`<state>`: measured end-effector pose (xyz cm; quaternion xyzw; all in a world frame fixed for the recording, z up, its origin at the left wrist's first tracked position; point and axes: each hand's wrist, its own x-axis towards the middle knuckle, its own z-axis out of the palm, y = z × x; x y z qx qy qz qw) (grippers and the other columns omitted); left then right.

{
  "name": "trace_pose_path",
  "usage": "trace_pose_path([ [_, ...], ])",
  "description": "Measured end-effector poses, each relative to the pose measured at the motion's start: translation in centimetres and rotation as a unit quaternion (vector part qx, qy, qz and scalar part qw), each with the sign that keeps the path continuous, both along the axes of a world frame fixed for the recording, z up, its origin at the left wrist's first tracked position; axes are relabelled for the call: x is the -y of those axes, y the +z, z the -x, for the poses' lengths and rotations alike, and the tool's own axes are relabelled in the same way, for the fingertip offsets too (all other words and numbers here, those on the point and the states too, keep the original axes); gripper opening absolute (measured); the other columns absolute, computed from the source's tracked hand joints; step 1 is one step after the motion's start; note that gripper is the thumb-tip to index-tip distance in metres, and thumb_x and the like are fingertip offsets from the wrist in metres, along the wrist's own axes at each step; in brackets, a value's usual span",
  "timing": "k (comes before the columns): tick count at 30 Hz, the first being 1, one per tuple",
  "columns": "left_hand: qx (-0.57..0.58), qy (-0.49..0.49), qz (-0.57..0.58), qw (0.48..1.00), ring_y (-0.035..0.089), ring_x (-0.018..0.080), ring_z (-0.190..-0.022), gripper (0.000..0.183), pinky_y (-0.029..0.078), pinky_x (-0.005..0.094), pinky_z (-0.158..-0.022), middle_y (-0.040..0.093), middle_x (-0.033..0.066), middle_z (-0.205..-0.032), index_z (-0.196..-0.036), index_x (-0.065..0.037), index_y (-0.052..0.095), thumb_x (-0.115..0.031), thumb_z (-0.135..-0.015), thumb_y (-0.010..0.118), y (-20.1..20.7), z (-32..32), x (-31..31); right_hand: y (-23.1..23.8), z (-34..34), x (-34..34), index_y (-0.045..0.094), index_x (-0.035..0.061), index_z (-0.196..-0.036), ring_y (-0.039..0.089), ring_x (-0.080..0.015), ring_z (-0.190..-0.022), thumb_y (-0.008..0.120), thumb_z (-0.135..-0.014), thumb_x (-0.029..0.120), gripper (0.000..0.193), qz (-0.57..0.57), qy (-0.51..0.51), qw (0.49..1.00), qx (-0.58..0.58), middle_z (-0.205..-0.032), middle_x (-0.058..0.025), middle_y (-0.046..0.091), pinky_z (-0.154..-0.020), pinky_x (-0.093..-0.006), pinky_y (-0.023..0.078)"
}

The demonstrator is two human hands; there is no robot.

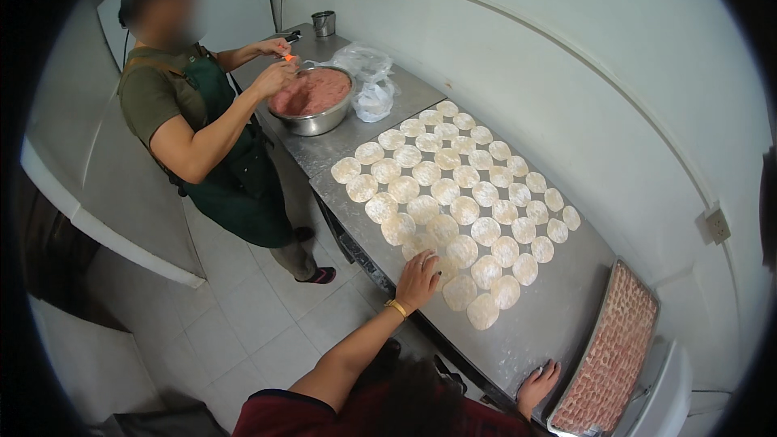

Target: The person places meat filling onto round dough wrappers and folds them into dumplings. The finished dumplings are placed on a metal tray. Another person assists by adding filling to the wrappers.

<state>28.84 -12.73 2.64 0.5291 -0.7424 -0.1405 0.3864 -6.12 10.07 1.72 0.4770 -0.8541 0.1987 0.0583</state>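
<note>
- Dough rounds [445, 192]: pale, thin, apparently dusted with flour. Laid flat in close slanting rows on the steel table [530, 328], from the far left corner to about mid-way along the near long edge. Some touching at the rims, others with bare metal between.
- Left hand [418, 278]: in over the near long edge, fingers loosely extended and slightly bent, fingertips at the rounds closest to that edge. Pinch on a round: cannot tell, underside of the fingers hidden. Yellow bracelet [396, 307] at the wrist.
- Right hand [538, 387]: open, fingers resting on the surface by the near right corner, just beside the tray; nothing visibly held.
- Handling, as judged: probably soft and easily stretched or creased. Best to use light, flat fingertips, without pressing; to separate touching rims before shifting anything; to keep wrist and bracelet clear of neighbouring rounds.
- At the right end: tray [584, 341] full of small pink pieces [613, 352] in tight rows.
- Beyond the left end, on the adjoining table: metal bowl [317, 125] of pink minced mixture [316, 91], with a clear plastic bag [374, 97] just beside.
- Behind the bowl: co-worker in a green apron [243, 182], both hands above its rim, with a small orange item [289, 57] between.
</note>
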Motion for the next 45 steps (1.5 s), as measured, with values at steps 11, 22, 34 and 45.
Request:
trace_pose_path([
  [11, -0.002, 0.000, 0.006, 1.000, 0.045, 0.0331, -0.117, 0.036, 0.036, 0.0430, -0.098, 0.048, 0.0158, -0.123, -0.115, -0.005, 0.048, -0.014, -0.082, 0.058, -0.2, 0.0, -0.1, 0.5, -0.3, 0.0, 0.043, -0.0003, -0.131, 0.036, -0.0428, -0.125, 0.046, -0.088, 0.015, 0.046, -0.005, -0.002, 1.000, -0.008, -0.137, -0.0259, 0.036, -0.106, -0.0477, 0.027],
  [22, 0.000, 0.005, -0.001, 1.000, 0.045, 0.0328, -0.115, 0.037, 0.037, 0.0434, -0.096, 0.049, 0.0155, -0.121, -0.114, -0.005, 0.048, -0.011, -0.080, 0.060, 0.0, 0.0, 0.0, 0.4, -0.2, -0.1, 0.043, 0.0002, -0.131, 0.037, -0.0436, -0.123, 0.047, -0.085, 0.014, 0.047, 0.009, 0.013, 1.000, -0.007, -0.137, -0.0263, 0.036, -0.104, -0.0485, 0.028],
  [34, 0.013, 0.014, -0.012, 1.000, 0.044, 0.0325, -0.117, 0.037, 0.036, 0.0428, -0.098, 0.049, 0.0150, -0.122, -0.115, -0.005, 0.049, -0.011, -0.080, 0.059, 0.1, 0.3, -0.1, 0.9, -0.4, 0.0, 0.042, 0.0005, -0.131, 0.036, -0.0424, -0.125, 0.049, -0.082, 0.013, 0.051, -0.003, -0.005, 1.000, 0.007, -0.138, -0.0242, 0.036, -0.106, -0.0483, 0.026],
  [45, 0.001, 0.007, -0.022, 1.000, 0.043, 0.0346, -0.118, 0.037, 0.035, 0.0442, -0.098, 0.048, 0.0166, -0.123, -0.114, -0.005, 0.049, -0.009, -0.079, 0.060, 0.8, 0.4, -0.3, 0.5, -0.2, 0.1, 0.043, 0.0010, -0.130, 0.035, -0.0438, -0.124, 0.053, -0.078, 0.008, 0.053, 0.012, -0.016, 0.999, 0.034, -0.137, -0.0258, 0.036, -0.106, -0.0492, 0.026],
])
